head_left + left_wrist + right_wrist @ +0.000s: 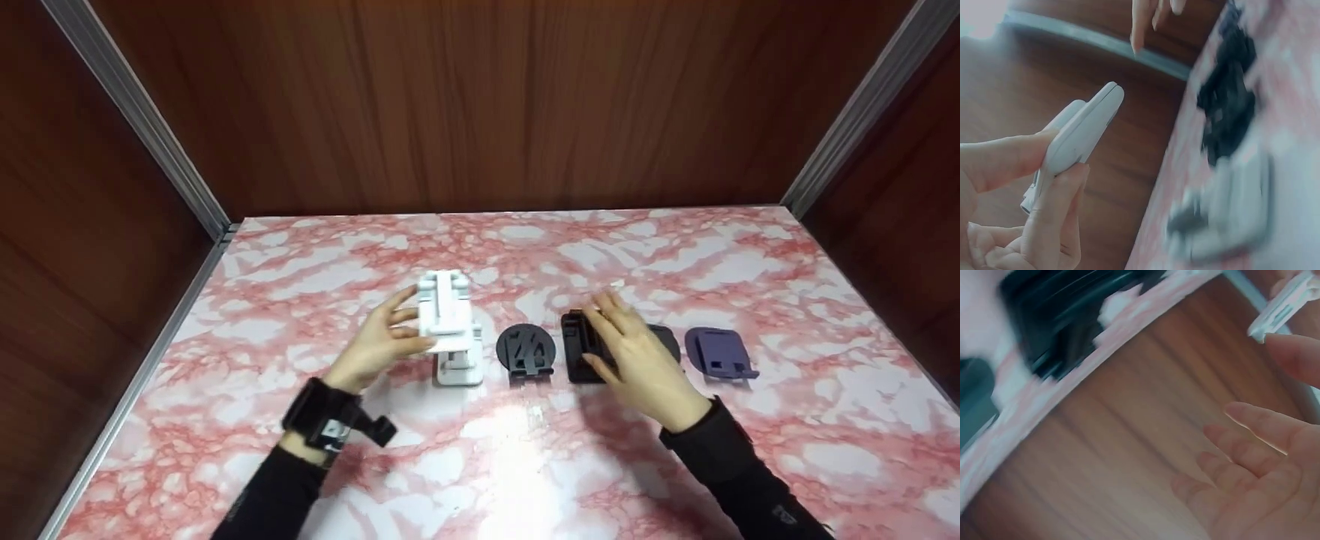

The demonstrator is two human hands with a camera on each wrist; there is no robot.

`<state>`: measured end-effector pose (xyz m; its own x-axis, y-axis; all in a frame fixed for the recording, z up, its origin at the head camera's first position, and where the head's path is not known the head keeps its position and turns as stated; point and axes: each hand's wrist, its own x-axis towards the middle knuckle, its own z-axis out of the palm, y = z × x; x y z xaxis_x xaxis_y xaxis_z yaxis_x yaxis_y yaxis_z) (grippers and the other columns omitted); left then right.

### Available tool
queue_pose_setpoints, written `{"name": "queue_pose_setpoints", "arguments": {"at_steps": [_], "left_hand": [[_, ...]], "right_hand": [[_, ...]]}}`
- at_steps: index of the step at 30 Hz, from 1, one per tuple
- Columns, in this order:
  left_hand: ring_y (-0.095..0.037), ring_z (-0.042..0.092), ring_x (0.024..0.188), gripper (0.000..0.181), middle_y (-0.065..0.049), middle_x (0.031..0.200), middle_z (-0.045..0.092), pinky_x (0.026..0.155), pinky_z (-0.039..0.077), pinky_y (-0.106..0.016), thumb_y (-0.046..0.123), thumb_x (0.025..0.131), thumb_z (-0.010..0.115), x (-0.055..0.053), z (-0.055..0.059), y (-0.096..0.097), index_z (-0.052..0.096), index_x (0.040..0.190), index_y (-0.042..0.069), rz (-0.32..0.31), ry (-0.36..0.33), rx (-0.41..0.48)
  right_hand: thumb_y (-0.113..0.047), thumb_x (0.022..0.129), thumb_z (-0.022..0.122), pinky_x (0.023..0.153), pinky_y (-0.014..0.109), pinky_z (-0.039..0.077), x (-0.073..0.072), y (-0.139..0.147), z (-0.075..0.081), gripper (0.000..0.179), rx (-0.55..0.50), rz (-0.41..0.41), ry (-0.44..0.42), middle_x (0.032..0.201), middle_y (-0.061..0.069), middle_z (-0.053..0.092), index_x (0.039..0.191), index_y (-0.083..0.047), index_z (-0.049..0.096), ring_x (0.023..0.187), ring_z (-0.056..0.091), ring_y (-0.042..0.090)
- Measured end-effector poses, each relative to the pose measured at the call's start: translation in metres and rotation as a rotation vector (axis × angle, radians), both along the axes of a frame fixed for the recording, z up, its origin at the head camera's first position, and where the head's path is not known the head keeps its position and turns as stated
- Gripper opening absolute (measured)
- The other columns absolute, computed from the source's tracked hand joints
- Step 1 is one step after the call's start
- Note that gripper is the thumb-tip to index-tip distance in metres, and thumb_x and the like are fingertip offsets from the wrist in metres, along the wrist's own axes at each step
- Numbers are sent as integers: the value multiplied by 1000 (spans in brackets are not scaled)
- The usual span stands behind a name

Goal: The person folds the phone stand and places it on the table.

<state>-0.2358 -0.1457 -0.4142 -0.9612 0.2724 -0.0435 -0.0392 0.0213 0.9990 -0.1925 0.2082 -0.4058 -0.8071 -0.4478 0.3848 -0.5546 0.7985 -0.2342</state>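
Pinched between the thumb and fingers of my left hand is a white folding phone stand, raised above the table. The left wrist view shows this stand edge-on, folded flat. Below it, partly hidden, a second white phone stand lies on the table. My right hand hovers with fingers spread over a black rectangular phone stand and partly covers it. In the right wrist view this hand holds nothing.
A round black phone stand lies between the hands. Right of my right hand are a dark grey-green stand, partly covered, and a purple one. The marbled red-and-white tabletop meets wood-grain panels at the back and sides.
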Motion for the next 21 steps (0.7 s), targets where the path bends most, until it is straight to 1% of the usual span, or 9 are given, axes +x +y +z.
{"name": "queue_pose_setpoints", "arguments": {"at_steps": [2,4,6,8,10,12,14,17,21], "left_hand": [[-25,63,93,90,-29,134,47,82,57,-38,-14,80,68,0,-5,-14,19,153,2,6,3,-6],[-25,64,94,89,-30,134,47,81,58,-37,-15,79,67,-1,-11,-28,19,153,1,9,1,-23],[-26,63,96,90,-30,133,47,79,58,-35,-15,79,67,-2,-16,-40,18,153,1,8,-17,-47],[-25,63,96,92,-29,132,48,79,57,-32,-15,78,68,-3,-21,-49,18,153,2,14,-43,-74],[-25,62,96,94,-28,129,49,80,57,-31,-15,77,69,-5,-26,-56,17,153,2,12,-61,-111],[-26,61,96,95,-28,126,50,81,57,-31,-15,76,70,-6,-29,-62,18,153,1,13,-75,-148],[-29,60,99,95,-30,126,49,86,55,-32,-17,75,69,-8,-33,-66,17,153,-1,1,-71,-177],[-35,55,109,94,-32,132,47,92,52,-36,-16,75,68,-10,-37,-70,17,152,-2,-14,-66,-243],[-39,49,121,87,-30,139,44,101,45,-42,-10,77,70,-11,-40,-74,23,150,-4,-22,-72,-338]], "right_hand": [[-14,89,71,112,59,20,-2,5,-3,71,48,-23,46,152,25,27,147,4,34,141,22,42],[-16,89,70,113,60,18,-2,10,-6,73,77,-38,67,153,24,26,148,4,32,141,21,41],[-16,90,70,113,61,16,-3,15,-8,74,88,-41,76,154,24,26,149,3,30,142,20,41],[-16,90,70,113,61,16,-2,19,-9,75,90,-38,79,154,23,26,150,2,29,142,20,41],[-16,90,70,113,61,16,-2,23,-11,75,92,-36,75,154,22,26,151,1,28,142,20,41],[-16,90,70,112,62,18,-2,27,-12,74,89,-35,74,154,23,27,150,1,29,141,20,42],[-15,90,69,111,63,18,-1,31,-13,73,86,-39,65,154,24,27,150,1,30,141,20,43],[-14,89,70,110,65,19,-1,38,-12,72,77,-49,58,153,25,27,149,1,32,141,19,44],[-12,89,71,109,66,19,0,46,-11,72,69,-62,49,152,26,28,149,2,33,141,18,44]]}}
